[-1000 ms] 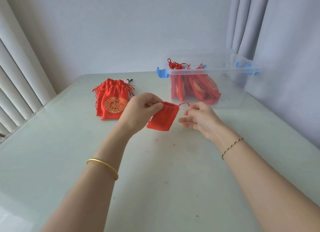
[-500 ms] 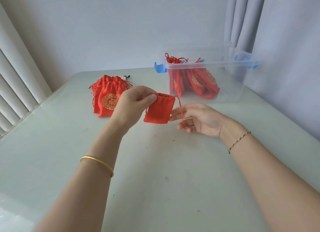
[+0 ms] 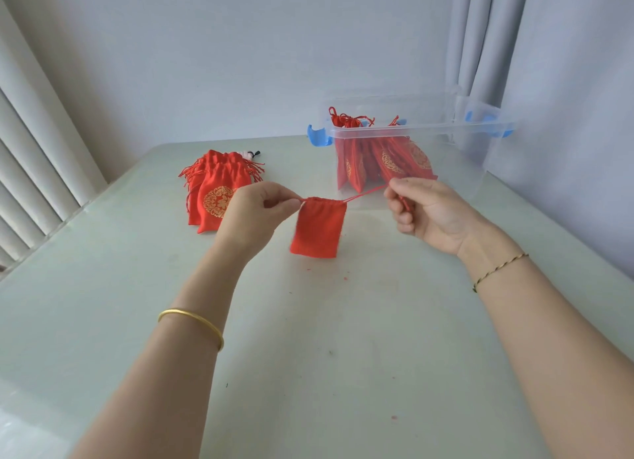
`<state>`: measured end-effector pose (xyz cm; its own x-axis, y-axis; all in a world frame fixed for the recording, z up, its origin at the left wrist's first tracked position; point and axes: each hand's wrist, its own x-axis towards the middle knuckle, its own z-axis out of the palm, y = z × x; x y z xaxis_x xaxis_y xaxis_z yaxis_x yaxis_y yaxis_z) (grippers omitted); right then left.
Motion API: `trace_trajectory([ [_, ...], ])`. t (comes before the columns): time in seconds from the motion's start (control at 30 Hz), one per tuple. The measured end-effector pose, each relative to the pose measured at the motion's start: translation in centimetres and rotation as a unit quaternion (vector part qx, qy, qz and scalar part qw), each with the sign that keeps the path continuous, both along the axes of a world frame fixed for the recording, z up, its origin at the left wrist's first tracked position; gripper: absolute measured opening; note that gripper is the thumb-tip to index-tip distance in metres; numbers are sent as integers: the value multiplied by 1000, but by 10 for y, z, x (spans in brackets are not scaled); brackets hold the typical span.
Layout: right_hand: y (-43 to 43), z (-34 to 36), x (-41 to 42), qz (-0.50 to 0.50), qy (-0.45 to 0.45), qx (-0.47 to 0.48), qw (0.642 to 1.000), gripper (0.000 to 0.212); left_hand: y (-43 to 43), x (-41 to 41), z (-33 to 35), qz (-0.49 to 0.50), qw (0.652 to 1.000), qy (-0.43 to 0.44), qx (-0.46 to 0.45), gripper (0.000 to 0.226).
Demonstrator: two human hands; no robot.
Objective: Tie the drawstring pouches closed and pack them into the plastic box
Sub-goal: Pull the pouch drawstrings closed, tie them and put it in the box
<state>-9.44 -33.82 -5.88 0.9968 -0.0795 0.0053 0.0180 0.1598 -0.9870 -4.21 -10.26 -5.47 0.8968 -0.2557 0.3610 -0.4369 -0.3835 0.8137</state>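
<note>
A small plain red drawstring pouch (image 3: 319, 227) hangs above the table between my hands. My left hand (image 3: 255, 215) pinches the cord at the pouch's left top corner. My right hand (image 3: 423, 211) grips the red cord (image 3: 365, 194) that runs taut from the right top corner. The pouch's mouth is gathered. A clear plastic box (image 3: 480, 170) with blue latches stands behind my right hand and holds several red pouches (image 3: 387, 160) with gold emblems. A pile of red pouches (image 3: 214, 193) lies on the table behind my left hand.
The pale green table (image 3: 308, 338) reaches a wall at the back. White blinds (image 3: 31, 170) stand at the left and a grey curtain (image 3: 549, 81) hangs at the right, close to the box. Small red specks dot the tabletop.
My right hand closed on the right cord and pulled it out to the right. The left hand shifted from the pouch's edge to its left cord. The pouch's mouth drew together.
</note>
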Motion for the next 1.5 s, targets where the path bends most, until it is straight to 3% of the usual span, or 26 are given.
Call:
trace_trajectory([
  [0.17, 0, 1, 3, -139, 0, -41, 989, 27, 10, 5, -1, 11, 998, 9, 63, 6],
  [0.47, -4, -2, 1, -126, 31, -50, 990, 19, 22, 17, -8, 98, 992, -17, 77, 6],
  [0.73, -4, -8, 3, -225, -22, -209, 951, 24, 34, 21, -8, 135, 985, -43, 100, 17],
  [0.8, -3, -7, 3, -236, -18, -196, 952, 27, 33, 19, -6, 131, 989, -15, 71, 27],
  [0.87, -1, -5, 3, -239, 12, -136, 961, 28, 32, 17, -4, 117, 989, 84, -32, 35],
  [0.93, -2, -3, 3, -231, 55, -32, 971, 27, 33, 17, -1, 86, 945, 243, -203, 38],
  [1.0, -4, -4, 5, -218, 102, 75, 968, 27, 34, 18, 1, 48, 847, 376, -373, 41],
  [1.07, -4, -7, 7, -212, 136, 151, 956, 28, 32, 19, 1, 27, 772, 428, -469, 44],
  [1.1, -3, -8, 7, -216, 140, 166, 952, 28, 29, 18, 2, 23, 762, 426, -487, 45],
  [1.27, 5, 15, 0, -267, 53, 47, 961, 27, 15, 6, 19, -43, 837, 302, -454, 43],
  [1.5, 50, 62, -18, -152, -101, -55, 982, 33, -15, -28, 45, -189, 898, 245, -312, 37],
])
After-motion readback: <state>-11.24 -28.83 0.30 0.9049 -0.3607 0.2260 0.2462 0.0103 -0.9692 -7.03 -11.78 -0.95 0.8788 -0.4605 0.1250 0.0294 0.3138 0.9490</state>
